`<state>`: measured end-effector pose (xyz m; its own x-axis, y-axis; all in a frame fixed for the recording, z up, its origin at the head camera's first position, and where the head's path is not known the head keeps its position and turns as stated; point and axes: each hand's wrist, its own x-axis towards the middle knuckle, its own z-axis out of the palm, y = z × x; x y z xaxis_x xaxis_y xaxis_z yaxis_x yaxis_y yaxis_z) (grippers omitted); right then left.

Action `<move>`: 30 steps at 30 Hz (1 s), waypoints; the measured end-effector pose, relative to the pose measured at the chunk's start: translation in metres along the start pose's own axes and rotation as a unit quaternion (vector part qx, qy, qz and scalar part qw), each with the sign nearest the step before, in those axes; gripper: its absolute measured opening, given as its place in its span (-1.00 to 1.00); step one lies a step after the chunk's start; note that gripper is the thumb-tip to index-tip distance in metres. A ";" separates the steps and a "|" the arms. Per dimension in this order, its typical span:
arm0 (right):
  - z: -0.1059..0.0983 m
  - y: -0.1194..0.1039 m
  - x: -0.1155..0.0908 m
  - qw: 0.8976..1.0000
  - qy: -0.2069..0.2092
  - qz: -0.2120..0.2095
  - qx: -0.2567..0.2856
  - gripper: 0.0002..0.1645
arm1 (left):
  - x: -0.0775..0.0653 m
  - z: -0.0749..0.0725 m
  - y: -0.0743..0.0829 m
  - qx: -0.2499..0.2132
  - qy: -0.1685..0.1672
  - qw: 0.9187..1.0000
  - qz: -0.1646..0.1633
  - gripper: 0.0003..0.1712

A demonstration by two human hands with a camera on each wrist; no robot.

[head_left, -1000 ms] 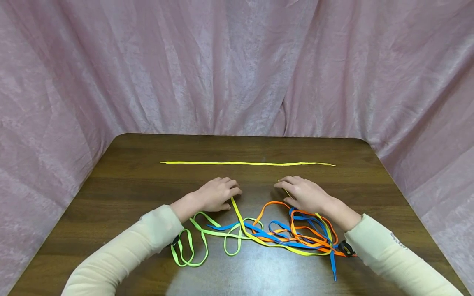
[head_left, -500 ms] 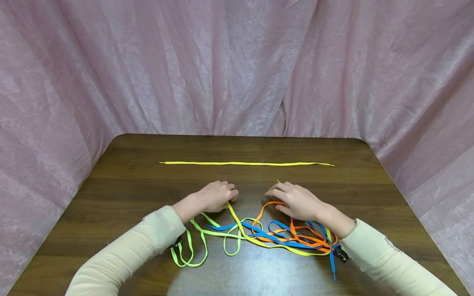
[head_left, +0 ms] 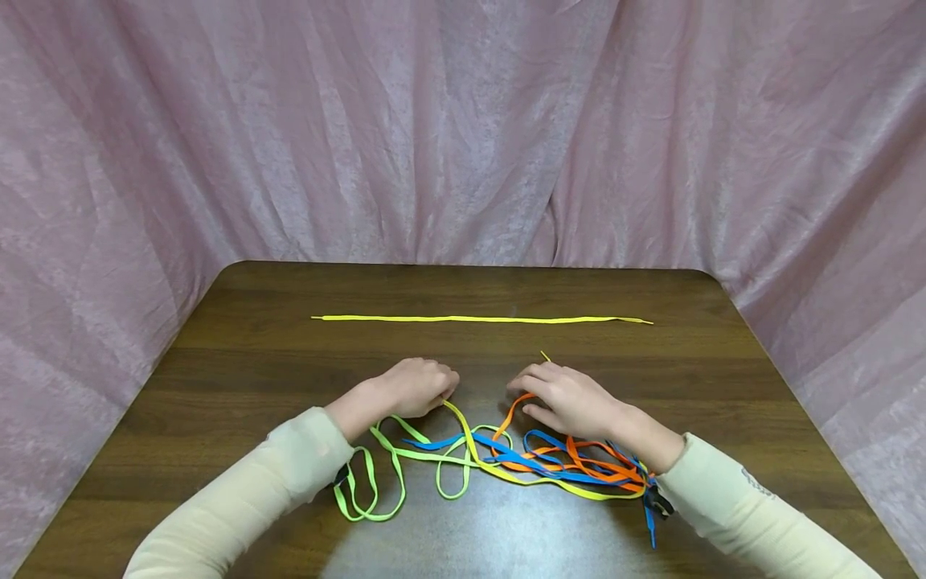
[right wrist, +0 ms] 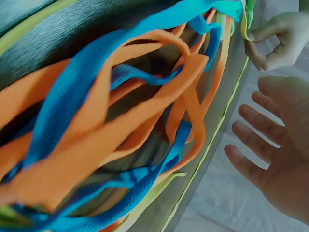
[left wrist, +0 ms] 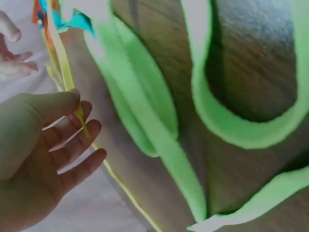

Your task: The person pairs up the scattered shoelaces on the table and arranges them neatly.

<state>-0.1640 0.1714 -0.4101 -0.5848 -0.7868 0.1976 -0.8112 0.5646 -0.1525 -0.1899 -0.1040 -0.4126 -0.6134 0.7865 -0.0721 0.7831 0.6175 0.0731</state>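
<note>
In the left wrist view, my left hand [head_left: 417,388] pinches a yellow shoelace [left wrist: 66,67] near its tip, between thumb and forefinger. From there the lace [head_left: 470,442] runs down across the tangle and off to the right. My right hand [head_left: 575,398] hovers over an orange shoelace [head_left: 512,412], its fingers extended and nothing between them in the right wrist view. A blue shoelace [right wrist: 91,82] lies tangled with the orange one below that hand. Under and beside the left wrist spreads a looped light-green shoelace [head_left: 398,478]. A yellow tip [head_left: 546,355] shows just beyond the right hand.
Another yellow shoelace [head_left: 463,319] lies nearly straight across the far part of the brown wooden table [head_left: 260,346]. Pink curtains [head_left: 463,145] hang behind the table and on both sides.
My left hand has drawn slightly back toward the body with the yellow lace end. The right hand has shifted left and a little nearer, uncovering more of the yellow tip behind it.
</note>
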 end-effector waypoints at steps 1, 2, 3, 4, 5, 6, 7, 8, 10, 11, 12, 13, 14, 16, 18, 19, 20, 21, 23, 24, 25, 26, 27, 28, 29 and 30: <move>0.000 -0.002 0.001 1.000 -0.001 0.005 0.007 -0.64 | -0.001 -0.002 0.000 -0.007 0.012 1.000 0.003 -0.74; 0.000 -0.003 0.003 1.000 -0.001 0.011 0.015 -0.65 | -0.003 -0.003 0.001 -0.010 0.025 1.000 0.005 -0.73; 0.000 -0.005 0.004 1.000 -0.004 0.016 0.022 -0.65 | -0.004 -0.005 0.001 -0.011 0.036 0.999 0.009 -0.73; 0.001 -0.007 0.006 0.999 -0.007 0.020 0.028 -0.65 | -0.005 -0.007 0.002 -0.014 0.047 0.999 0.013 -0.74; 0.001 -0.009 0.007 0.999 -0.011 0.024 0.036 -0.65 | -0.007 -0.008 0.002 -0.014 0.058 0.998 0.018 -0.75; 0.002 -0.012 0.009 0.999 -0.013 0.026 0.044 -0.65 | -0.008 -0.010 0.003 -0.013 0.068 0.997 0.023 -0.76; 0.004 -0.014 0.011 0.998 -0.015 0.025 0.053 -0.65 | -0.009 -0.012 0.003 -0.012 0.077 0.997 0.027 -0.79; 0.005 -0.017 0.013 0.998 -0.017 0.026 0.061 -0.65 | -0.010 -0.014 0.003 -0.010 0.085 0.996 0.029 -0.82; 0.008 -0.022 0.017 0.997 -0.024 0.028 0.072 -0.65 | -0.012 -0.017 0.003 -0.009 0.099 0.994 0.034 -0.87; 0.010 -0.025 0.019 0.996 -0.029 0.030 0.080 -0.65 | -0.013 -0.018 0.004 -0.008 0.108 0.994 0.036 -0.88; 0.012 -0.028 0.022 0.995 -0.033 0.031 0.083 -0.66 | -0.015 -0.020 0.004 -0.007 0.116 0.993 0.037 -0.90; 0.014 -0.031 0.024 0.995 -0.038 0.035 0.087 -0.66 | -0.016 -0.022 0.004 -0.006 0.122 0.992 0.036 -0.91; 0.015 -0.034 0.026 0.994 -0.043 0.038 0.091 -0.67 | -0.017 -0.023 0.004 -0.006 0.127 0.991 0.036 -0.91; 0.019 -0.038 0.029 0.993 -0.048 0.039 0.100 -0.70 | -0.020 -0.027 0.004 -0.001 0.139 0.990 0.031 -0.91; 0.021 -0.041 0.031 0.992 -0.046 0.028 0.113 -0.77 | -0.021 -0.029 0.004 0.008 0.151 0.988 0.027 -0.90; 0.022 -0.042 0.032 0.991 -0.046 0.023 0.124 -0.81 | -0.021 -0.030 0.003 0.012 0.157 0.987 0.024 -0.89; 0.023 -0.043 0.033 0.990 -0.046 0.017 0.133 -0.85 | -0.022 -0.030 0.003 0.016 0.162 0.986 0.021 -0.88; 0.023 -0.043 0.033 0.988 -0.047 0.013 0.144 -0.88 | -0.022 -0.031 0.003 0.021 0.169 0.985 0.019 -0.88; 0.023 -0.043 0.033 0.984 -0.050 0.005 0.169 -0.91 | -0.024 -0.031 0.002 0.027 0.177 0.984 0.015 -0.87; 0.023 -0.043 0.033 0.982 -0.054 0.008 0.182 -0.91 | -0.025 -0.031 0.001 0.027 0.180 0.983 0.013 -0.87; 0.023 -0.043 0.033 0.980 -0.056 0.012 0.193 -0.91 | -0.026 -0.031 0.000 0.028 0.182 0.983 0.011 -0.87; 0.022 -0.042 0.032 0.977 -0.059 0.017 0.204 -0.90 | -0.027 -0.030 0.000 0.027 0.182 0.983 0.007 -0.87; 0.022 -0.041 0.031 0.973 -0.065 0.023 0.220 -0.90 | -0.028 -0.030 -0.001 0.028 0.182 0.983 0.004 -0.87; 0.021 -0.040 0.031 0.969 -0.072 0.029 0.235 -0.89 | -0.029 -0.029 -0.001 0.029 0.182 0.983 0.000 -0.87; 0.021 -0.039 0.030 0.965 -0.080 0.038 0.248 -0.88 | -0.029 -0.029 -0.001 0.029 0.181 0.983 -0.003 -0.87; 0.020 -0.038 0.029 0.960 -0.088 0.047 0.262 -0.88 | -0.030 -0.028 -0.001 0.029 0.180 0.983 -0.005 -0.87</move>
<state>-0.1502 0.1219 -0.4180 -0.6073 -0.7945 0.0005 -0.6124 0.4677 -0.6374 -0.1752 -0.1280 -0.3827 -0.6092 0.7403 0.2843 0.7752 0.6315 0.0166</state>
